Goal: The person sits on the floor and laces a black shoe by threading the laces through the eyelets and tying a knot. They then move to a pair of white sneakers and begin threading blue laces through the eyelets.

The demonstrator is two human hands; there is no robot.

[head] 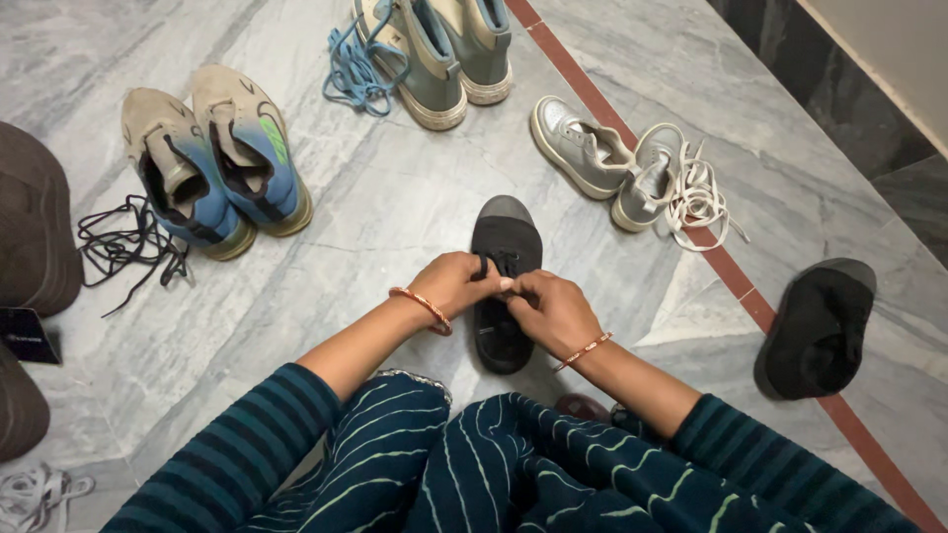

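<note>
Grey marble floor [395, 197]; both hands [509, 291] on black shoe [504, 237].

The middle of the black canvas shoe [505, 281] is covered by the left hand [453, 283] and right hand [556, 312], so the lace between the fingers (barely a dark loop) cannot be made out. The grey-green high-top boots [449, 54] are cut off by the top edge, the loose white laces [35, 494] by the bottom-left corner.
</note>
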